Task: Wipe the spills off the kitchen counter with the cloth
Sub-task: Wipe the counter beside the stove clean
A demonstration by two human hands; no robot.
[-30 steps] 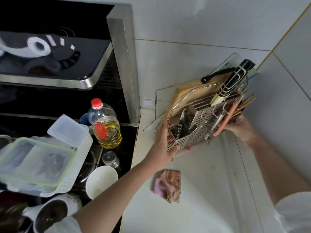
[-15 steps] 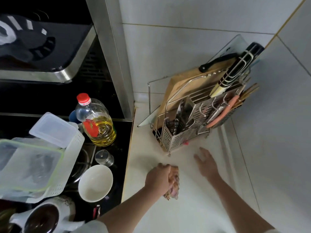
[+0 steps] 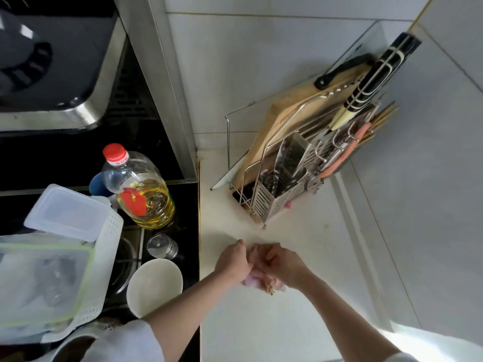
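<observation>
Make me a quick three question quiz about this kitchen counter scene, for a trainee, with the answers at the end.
1. True or false: both hands grip the cloth.
2. Which stands nearest the oil bottle? A) the knife rack B) the white bowl C) the small shaker jar
3. Fill in: the rack stands in the counter's back ____.

Key
1. True: the left hand and the right hand hold it over the counter.
2. C
3. corner

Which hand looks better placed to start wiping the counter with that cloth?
Probably the right hand: both grip the cloth, but the counter lies open on its side; the left hand is near the stove edge.
</observation>
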